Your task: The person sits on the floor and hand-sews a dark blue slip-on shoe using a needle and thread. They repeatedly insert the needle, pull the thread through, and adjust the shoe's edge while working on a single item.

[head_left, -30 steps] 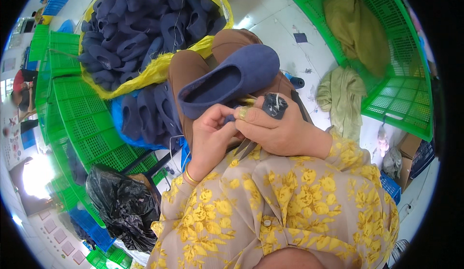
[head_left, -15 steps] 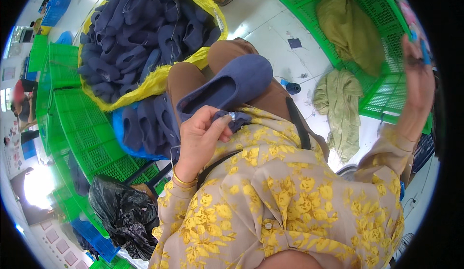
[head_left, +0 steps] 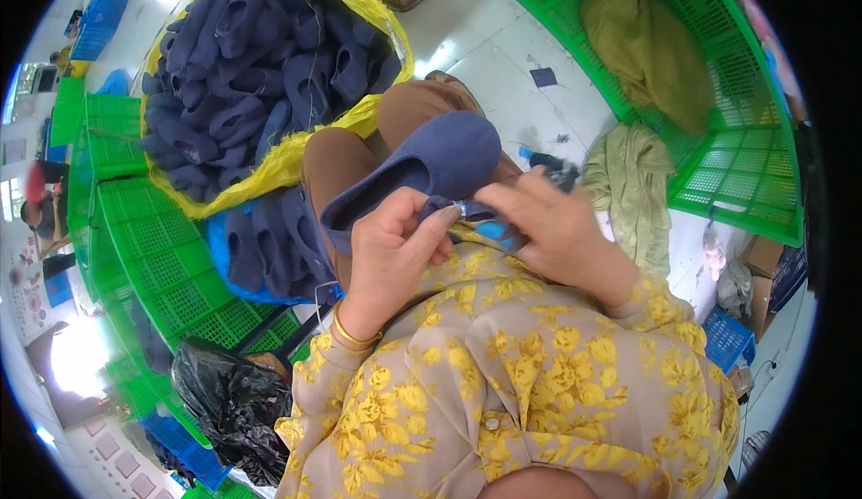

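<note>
Left hand (head_left: pixel 395 248): fingers pinching the slipper's (head_left: pixel 422 171) heel edge, steadying it on the lap.
Right hand (head_left: pixel 557 225): fingers closing around a small dark tool (head_left: pixel 558 174) at that edge.
Sack (head_left: pixel 269 59): lying open beyond the knees, heaped with slippers within reach.

open floor (head_left: pixel 503 59) ahead; yellow sack of slippers (head_left: pixel 260 59) left, green crate (head_left: pixel 718 104) right

the heel end of the blue slipper (head_left: pixel 422 171) is hidden behind the left hand (head_left: pixel 391 252). a small dark tool (head_left: pixel 558 176) in the right hand (head_left: pixel 557 230) is mostly covered by fingers, its kind unclear. the green crate (head_left: pixel 745 167) runs past the picture's rim.
</note>
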Action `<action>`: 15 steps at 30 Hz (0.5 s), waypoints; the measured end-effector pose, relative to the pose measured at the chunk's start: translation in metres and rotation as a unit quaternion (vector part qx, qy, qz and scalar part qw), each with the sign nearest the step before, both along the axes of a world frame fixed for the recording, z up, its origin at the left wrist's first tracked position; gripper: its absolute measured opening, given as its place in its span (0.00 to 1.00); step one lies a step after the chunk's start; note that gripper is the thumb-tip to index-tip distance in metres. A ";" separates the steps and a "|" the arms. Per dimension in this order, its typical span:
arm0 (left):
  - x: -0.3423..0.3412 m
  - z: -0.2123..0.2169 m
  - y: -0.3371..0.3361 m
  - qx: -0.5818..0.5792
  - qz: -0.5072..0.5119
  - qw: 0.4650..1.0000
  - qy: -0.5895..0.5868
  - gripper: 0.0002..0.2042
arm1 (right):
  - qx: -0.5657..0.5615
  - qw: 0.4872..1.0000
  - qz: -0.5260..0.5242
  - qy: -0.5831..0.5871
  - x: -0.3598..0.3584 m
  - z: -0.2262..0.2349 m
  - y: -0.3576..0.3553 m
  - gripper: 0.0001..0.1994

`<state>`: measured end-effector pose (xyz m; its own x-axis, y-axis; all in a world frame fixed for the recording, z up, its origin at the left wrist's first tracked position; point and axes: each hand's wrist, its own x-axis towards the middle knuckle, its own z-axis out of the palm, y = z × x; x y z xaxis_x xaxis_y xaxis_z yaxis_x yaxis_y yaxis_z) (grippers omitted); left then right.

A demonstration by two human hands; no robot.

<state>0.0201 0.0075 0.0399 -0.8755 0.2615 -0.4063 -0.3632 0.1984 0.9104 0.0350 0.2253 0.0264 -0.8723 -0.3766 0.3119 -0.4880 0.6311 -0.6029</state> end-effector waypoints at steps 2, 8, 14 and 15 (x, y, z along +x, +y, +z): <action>-0.001 -0.001 0.000 0.000 0.008 1.000 0.007 0.05 | -0.003 1.000 0.000 0.020 -0.003 -0.012 -0.009 0.20; -0.022 -0.017 -0.022 -0.069 0.034 0.995 0.058 0.15 | -0.267 0.911 -0.151 -0.276 -0.017 -0.025 -0.022 0.08; -0.023 -0.039 -0.013 0.141 0.109 0.966 -0.189 0.12 | -0.267 0.865 -0.175 -0.388 -0.028 -0.029 -0.035 0.07; -0.022 -0.041 -0.010 0.161 0.123 0.958 -0.203 0.12 | -0.243 0.865 -0.177 -0.403 -0.030 -0.029 -0.034 0.07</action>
<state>-0.0018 -0.0026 -0.0015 -0.7140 0.2359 -0.6592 -0.6997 -0.2062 0.6840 0.0052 0.1909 -0.0024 -0.9141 -0.0373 -0.4038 0.3852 0.2316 -0.8933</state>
